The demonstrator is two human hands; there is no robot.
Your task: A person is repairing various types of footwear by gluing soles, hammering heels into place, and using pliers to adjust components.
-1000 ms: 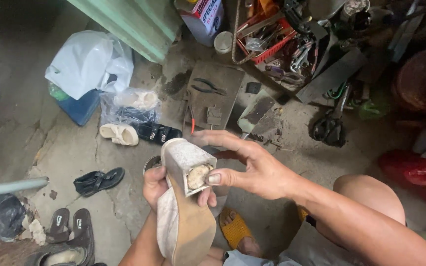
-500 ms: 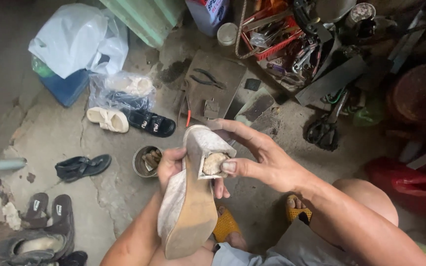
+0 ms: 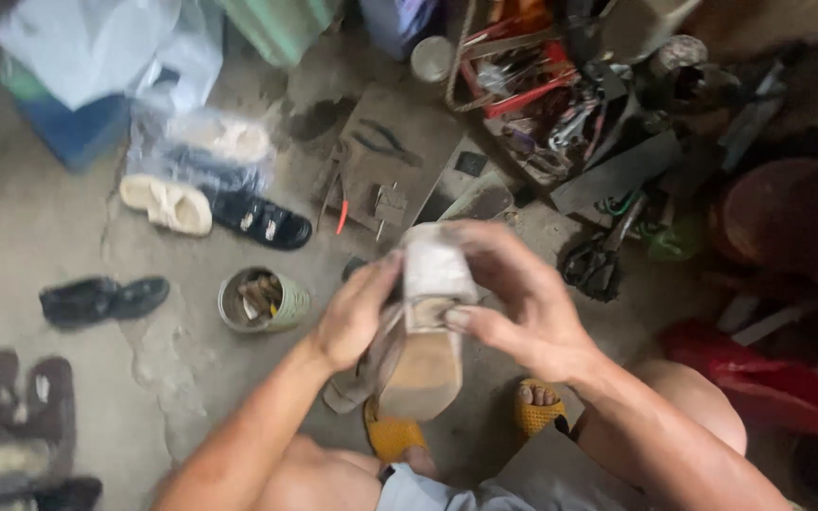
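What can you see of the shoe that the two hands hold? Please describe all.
The shoe is pale beige, worn and dirty, turned so its tan sole faces the camera, with its blocky grey heel uppermost. The left hand grips its side; the right hand wraps the heel, thumb pressing its base. It is held above the concrete floor.

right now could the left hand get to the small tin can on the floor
Probably yes: the tin can sits on bare floor just left of the left hand, nothing between them, but that hand is holding the shoe.
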